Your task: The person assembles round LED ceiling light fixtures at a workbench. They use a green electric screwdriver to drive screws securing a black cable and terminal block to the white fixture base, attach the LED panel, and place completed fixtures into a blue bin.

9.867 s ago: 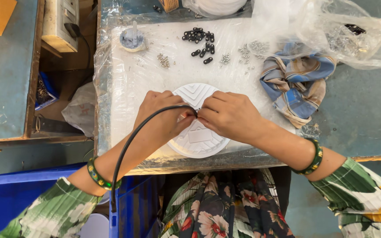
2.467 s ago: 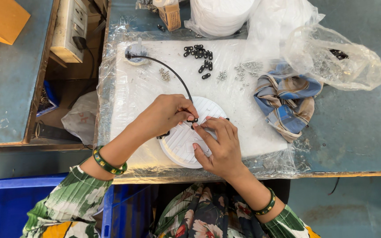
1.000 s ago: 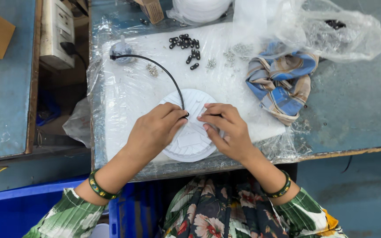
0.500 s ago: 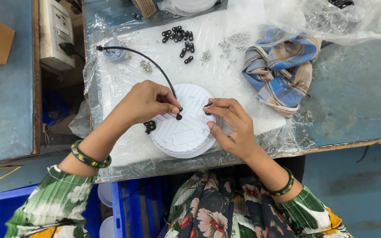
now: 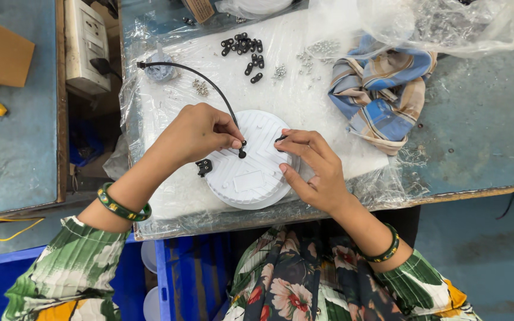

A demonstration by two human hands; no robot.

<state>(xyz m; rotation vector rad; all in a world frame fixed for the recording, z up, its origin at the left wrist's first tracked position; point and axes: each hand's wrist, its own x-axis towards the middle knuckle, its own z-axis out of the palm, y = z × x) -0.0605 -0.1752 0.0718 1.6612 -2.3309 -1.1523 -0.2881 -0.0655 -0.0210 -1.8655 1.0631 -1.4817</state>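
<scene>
Left hand (image 5: 200, 134) pinches black cable (image 5: 209, 83) end over white round housing (image 5: 248, 160); right hand (image 5: 313, 166) nips small black clip (image 5: 281, 139) at housing's right. Cable-seating step; next needs clip pressed over cable.

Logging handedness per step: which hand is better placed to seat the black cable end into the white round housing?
Likely left. The left hand already pinches the black cable end over the white round housing; the right hand braces the rim, holding a small black part.

The disc (image 5: 250, 172) lay between my hands, clips (image 5: 244, 50) behind it, cloth (image 5: 382, 95) to its right.
</scene>
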